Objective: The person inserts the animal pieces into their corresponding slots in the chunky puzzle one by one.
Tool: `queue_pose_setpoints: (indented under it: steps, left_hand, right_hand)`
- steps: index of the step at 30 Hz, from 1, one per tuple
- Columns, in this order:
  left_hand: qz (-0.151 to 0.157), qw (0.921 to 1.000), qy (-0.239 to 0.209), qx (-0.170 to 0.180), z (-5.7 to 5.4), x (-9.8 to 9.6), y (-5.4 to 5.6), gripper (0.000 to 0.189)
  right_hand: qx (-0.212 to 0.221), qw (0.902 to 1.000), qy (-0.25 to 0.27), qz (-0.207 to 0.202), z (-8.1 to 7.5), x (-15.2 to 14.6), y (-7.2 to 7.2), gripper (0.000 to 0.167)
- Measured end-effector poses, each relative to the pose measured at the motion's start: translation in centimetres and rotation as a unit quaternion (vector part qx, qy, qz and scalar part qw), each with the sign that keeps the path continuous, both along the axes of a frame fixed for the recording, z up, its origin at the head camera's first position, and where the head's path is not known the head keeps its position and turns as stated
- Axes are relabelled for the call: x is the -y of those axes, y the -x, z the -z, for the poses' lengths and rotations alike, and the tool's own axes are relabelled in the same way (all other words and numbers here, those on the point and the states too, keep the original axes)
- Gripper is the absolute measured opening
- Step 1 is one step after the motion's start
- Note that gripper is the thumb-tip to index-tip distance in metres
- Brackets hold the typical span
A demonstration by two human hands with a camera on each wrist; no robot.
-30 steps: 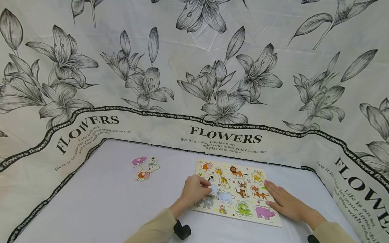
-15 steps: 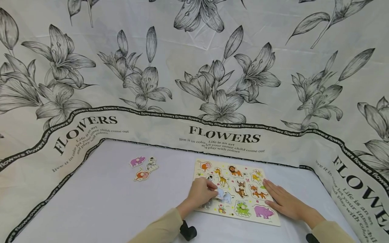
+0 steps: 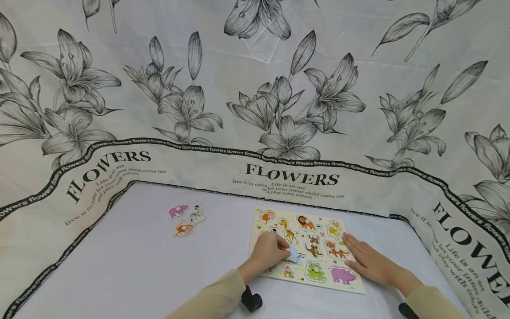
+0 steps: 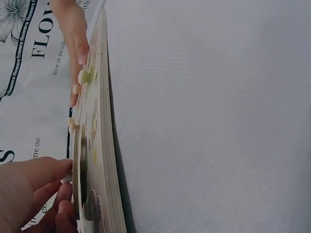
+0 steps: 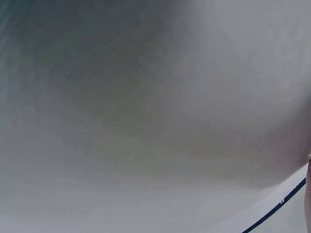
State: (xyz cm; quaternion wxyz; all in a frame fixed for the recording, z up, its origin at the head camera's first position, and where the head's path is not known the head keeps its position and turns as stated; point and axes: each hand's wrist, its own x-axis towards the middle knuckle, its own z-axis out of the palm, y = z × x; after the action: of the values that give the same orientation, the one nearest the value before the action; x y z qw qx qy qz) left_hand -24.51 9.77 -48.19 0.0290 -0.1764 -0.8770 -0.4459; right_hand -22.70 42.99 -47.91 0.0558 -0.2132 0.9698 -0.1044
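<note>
Fingers (image 4: 56, 169) of the left hand (image 3: 268, 253) pinch a light-blue piece (image 3: 292, 254) over the puzzle board (image 3: 299, 269); the right hand (image 3: 372, 262), fingers straight, touches its edge.

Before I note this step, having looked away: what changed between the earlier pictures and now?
The left grip moved rightward over the board, carrying its pinched pale-blue piece, which now partly hides the blue elephant picture. Nothing was let go. Unchanged: right grip on the board's right edge, three loose pieces.
</note>
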Motion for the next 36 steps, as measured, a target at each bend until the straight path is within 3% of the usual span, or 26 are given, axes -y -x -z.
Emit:
queue_pose_setpoints:
  steps: [18,36]
  left_hand:
    - [0.006,0.9996,-0.007,0.025,-0.23,-0.76,-0.46,0.007]
    - [0.014,0.9997,0.015,-0.014,0.23,-0.83,-0.79,0.006]
  right_hand:
    - [0.007,0.9999,0.005,0.005,-0.11,0.18,0.08,0.073]
    - [0.009,0.9999,0.003,0.007,-0.15,0.17,-0.03,0.074]
